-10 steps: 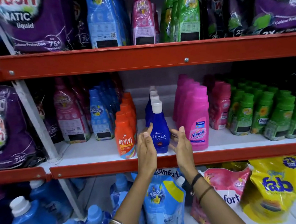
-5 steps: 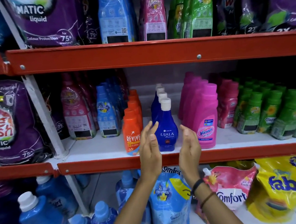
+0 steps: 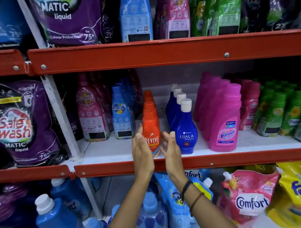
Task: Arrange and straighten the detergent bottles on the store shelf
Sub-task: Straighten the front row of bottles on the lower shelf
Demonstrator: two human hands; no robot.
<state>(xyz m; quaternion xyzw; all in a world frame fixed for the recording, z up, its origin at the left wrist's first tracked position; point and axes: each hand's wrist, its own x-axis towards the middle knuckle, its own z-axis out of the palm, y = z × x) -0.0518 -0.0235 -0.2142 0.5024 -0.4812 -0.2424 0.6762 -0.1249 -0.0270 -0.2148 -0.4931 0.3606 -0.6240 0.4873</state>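
Note:
An orange Revive bottle (image 3: 151,132) heads a short row at the front of the middle shelf (image 3: 112,151). My left hand (image 3: 141,152) is flat against its left side and my right hand (image 3: 170,148) is just off its right side, both with fingers straight and apart. To the right, a blue Ujala bottle (image 3: 184,130) with a white cap leads its own row, close to my right hand. A pink Vanish bottle (image 3: 225,124) fronts the row beyond it.
Green bottles (image 3: 283,114) fill the shelf's right end, and pink and light blue bottles (image 3: 122,115) stand to the left. Purple Safe Wash pouches (image 3: 17,126) hang past the white upright. Red shelf lips run above and below. Refill pouches and blue jugs crowd the lower shelf.
Both hands have shifted left from either side of the blue Ujala bottle to either side of the orange Revive bottle. The camera view has also moved left.

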